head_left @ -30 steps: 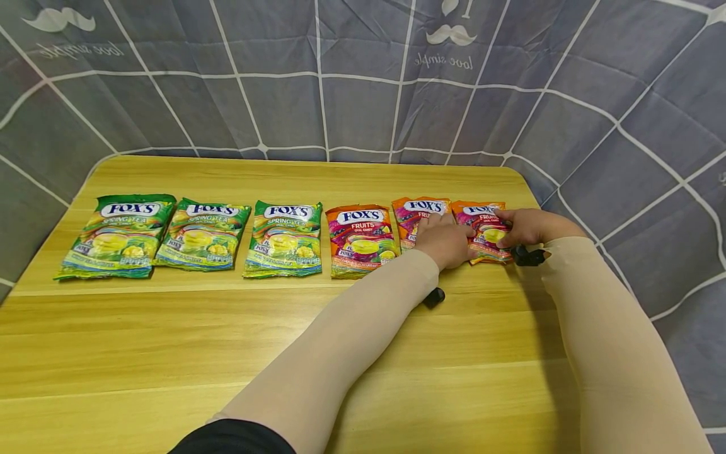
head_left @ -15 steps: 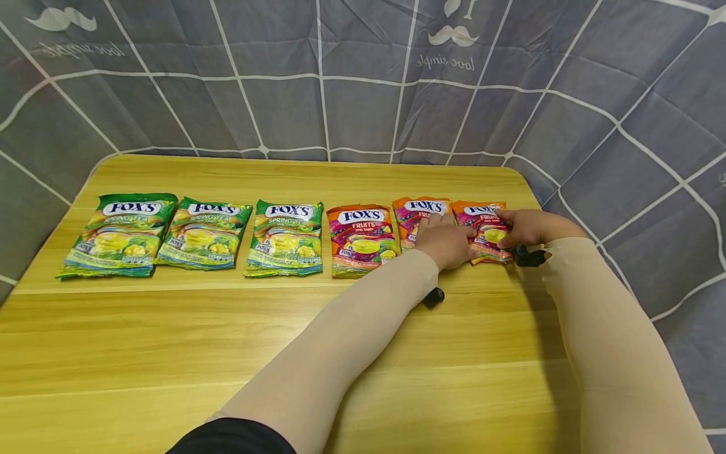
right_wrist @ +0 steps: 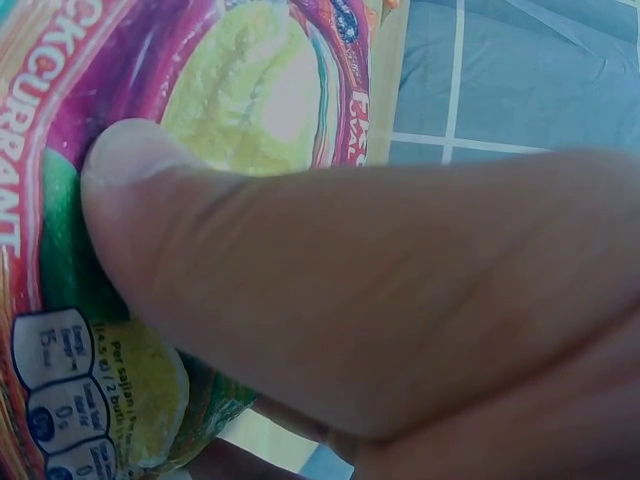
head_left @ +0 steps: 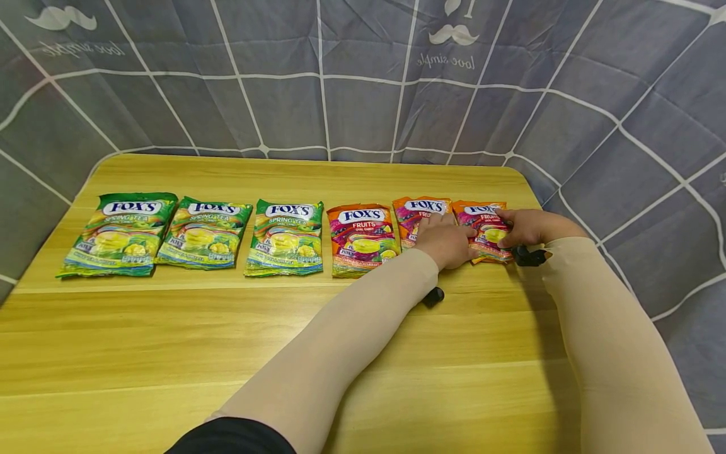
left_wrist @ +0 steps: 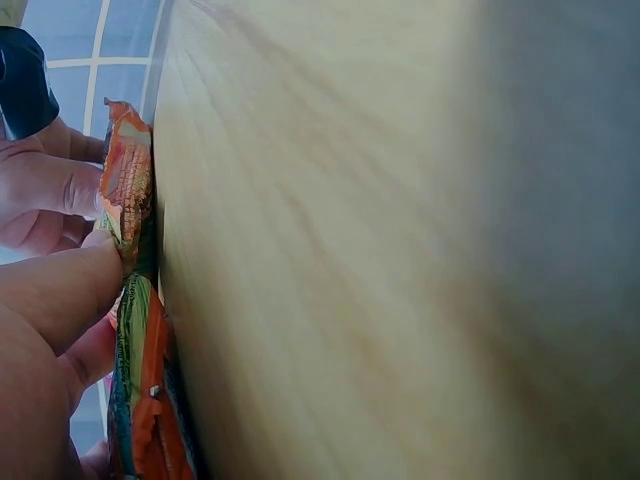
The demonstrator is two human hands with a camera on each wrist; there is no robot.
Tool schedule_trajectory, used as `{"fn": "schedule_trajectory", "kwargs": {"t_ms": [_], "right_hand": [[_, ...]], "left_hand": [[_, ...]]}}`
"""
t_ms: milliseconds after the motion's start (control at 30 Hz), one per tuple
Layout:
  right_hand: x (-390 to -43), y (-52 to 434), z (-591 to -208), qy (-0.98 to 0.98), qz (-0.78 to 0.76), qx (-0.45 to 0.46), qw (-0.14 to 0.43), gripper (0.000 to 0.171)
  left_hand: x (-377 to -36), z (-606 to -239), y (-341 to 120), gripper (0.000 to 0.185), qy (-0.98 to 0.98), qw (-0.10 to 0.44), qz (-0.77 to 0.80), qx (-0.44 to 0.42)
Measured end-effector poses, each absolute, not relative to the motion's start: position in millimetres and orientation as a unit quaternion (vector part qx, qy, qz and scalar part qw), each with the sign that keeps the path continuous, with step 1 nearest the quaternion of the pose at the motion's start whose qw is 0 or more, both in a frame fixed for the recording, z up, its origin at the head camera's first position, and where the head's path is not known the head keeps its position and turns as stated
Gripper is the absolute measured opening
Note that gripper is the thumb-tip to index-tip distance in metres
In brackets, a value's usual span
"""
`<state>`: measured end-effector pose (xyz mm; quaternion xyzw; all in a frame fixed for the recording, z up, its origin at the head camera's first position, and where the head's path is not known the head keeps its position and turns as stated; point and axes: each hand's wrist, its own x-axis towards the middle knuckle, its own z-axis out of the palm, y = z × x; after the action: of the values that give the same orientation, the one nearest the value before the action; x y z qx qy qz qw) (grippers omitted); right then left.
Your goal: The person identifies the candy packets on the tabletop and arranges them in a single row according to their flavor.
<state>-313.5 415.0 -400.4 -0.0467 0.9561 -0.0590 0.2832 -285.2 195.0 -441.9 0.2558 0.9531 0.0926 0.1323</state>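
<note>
Three orange-and-purple Fruits candy bags lie at the right of a row: a left bag [head_left: 363, 239], a middle bag [head_left: 409, 217] and a rightmost bag [head_left: 482, 221]. My left hand [head_left: 445, 241] rests on the middle bag with fingers extended, covering much of its front. Its thumb [left_wrist: 75, 280] touches the lower left edge of the rightmost bag. At that bag's right edge, my right hand [head_left: 527, 227] pinches it; the thumb [right_wrist: 200, 220] lies across the printed front, while the other fingers are mostly hidden.
Further left lie three green Spring Tea candy bags: one at the far left [head_left: 121, 236], one beside it [head_left: 204, 234], and one apart [head_left: 285, 239]. The wooden table [head_left: 170, 340] meets a grey checked cloth [head_left: 363, 113] at the back and right.
</note>
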Motion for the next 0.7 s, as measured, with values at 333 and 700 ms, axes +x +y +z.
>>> {"fn": "schedule_trajectory", "kwargs": {"t_ms": [333,700], "right_hand": [[-318.8,412.6,-402.8,0.955,-0.069,-0.049,0.286,0.095],[-316.8,417.4,-406.4,0.947,-0.107,-0.058,0.296,0.097]], "left_hand": [[-289.7,-442.5,190.9,0.055,0.952,0.146,0.097,0.252],[-295.5,-439.5,174.8,0.051,0.913,0.143,0.202,0.326]]}}
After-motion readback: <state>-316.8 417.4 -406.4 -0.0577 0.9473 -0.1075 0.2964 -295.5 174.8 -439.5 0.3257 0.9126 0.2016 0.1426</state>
